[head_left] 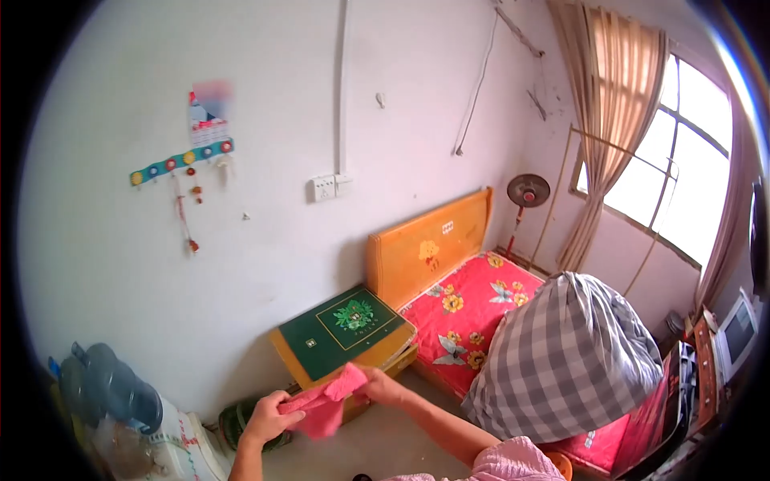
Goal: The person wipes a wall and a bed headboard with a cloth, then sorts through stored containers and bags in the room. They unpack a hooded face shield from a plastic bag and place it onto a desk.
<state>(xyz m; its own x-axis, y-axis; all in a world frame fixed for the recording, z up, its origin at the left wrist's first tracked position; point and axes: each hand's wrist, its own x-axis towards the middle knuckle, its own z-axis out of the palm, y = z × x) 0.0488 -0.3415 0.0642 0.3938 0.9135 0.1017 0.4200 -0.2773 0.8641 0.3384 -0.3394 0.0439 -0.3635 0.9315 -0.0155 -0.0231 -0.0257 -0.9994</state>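
Observation:
A pink cloth (327,405) hangs between my two hands, above the floor and in front of the bedside cabinet. My left hand (273,418) pinches its left end between thumb and fingers. At its upper right end my right hand (380,386) is closed on the cloth, the fingers partly hidden behind it. The lower part of the cloth hangs loose and looks slightly blurred. Just beyond the hands stands the wooden cabinet with a green box lid (341,330) on top.
A bed with a red floral mattress (457,321) and orange headboard (429,248) stands to the right, bearing a large checked bundle (565,361). A fan (528,191) stands behind the bed. Water bottles (120,389) are at the lower left.

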